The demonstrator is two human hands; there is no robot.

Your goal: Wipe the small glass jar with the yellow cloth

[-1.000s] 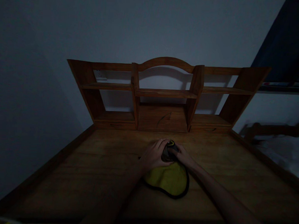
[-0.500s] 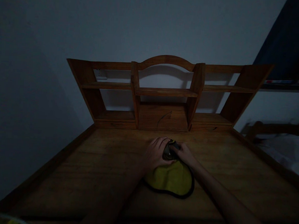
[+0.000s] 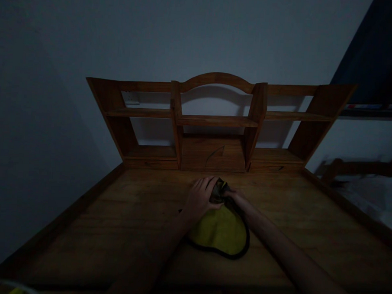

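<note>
My left hand (image 3: 200, 198) curves around a dark, shiny, rounded object (image 3: 217, 192), thumb on the near side and fingers over the far side. Dim light hides its exact kind; it looks like glass. My right hand (image 3: 240, 202) is closed at the object's right side, pinching a dark, bunched part of a cloth against it. A yellow cloth (image 3: 223, 235) with a black border spreads over the desk below both hands. Its upper part is gathered between them, and my left forearm covers some of its left side.
The wooden desk (image 3: 114, 230) carries a shelf unit (image 3: 216, 121) along its back, against a pale wall (image 3: 200, 39). A low raised edge runs down each side. At the lower left corner lies a pale strip (image 3: 17, 284) with something yellow beside it.
Both hands and the dark object have shifted slightly left. The right hand has moved a little down along the object, and the cloth has slid left, its right edge drawn in.
</note>
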